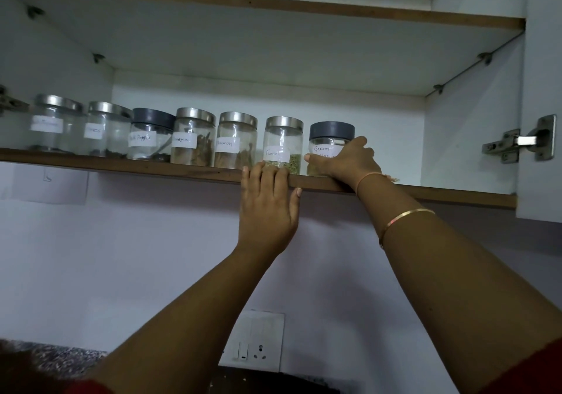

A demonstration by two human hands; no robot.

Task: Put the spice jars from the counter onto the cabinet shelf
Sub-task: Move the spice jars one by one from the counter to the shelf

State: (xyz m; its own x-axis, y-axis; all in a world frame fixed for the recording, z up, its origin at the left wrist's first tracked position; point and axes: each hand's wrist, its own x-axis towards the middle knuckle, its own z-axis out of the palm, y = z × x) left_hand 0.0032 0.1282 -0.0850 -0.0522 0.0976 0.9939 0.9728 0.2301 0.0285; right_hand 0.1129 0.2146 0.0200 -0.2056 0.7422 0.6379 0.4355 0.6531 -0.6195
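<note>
The right hand [349,159] was wrapped round the Garam Masala jar [327,138]. Its thumb lay across the front of the glass and its fingers curled round the right side, just under the grey lid. That jar stood on the cabinet shelf [121,164], at the right end of a row of seven and near the front edge. The left hand [267,202] held nothing. Its fingers were straight and close together against the shelf's front edge, the tips reaching up in front of the Fennel jar [282,141] and the thumb tip touching the underside of the edge.

The handwritten white labels read "Fennel" and, partly covered by the thumb, "Garam" over "Masala". The steel-lidded jar to the left of the Fennel jar [235,141] seemed to say "Cinnamon", and the next jar [193,138] showed only "…mon". The grey-lidded jar [150,135] read "Pepper", with a smeared word before it. The labels on the two leftmost jars [56,123] [106,129] were too blurred to read.

A thin bangle [407,214] circled the right forearm. The speckled counter [54,360] showed only as a corner at the lower left, with the arms hiding the rest. A switch plate [255,342] sat on the wall between the forearms.
</note>
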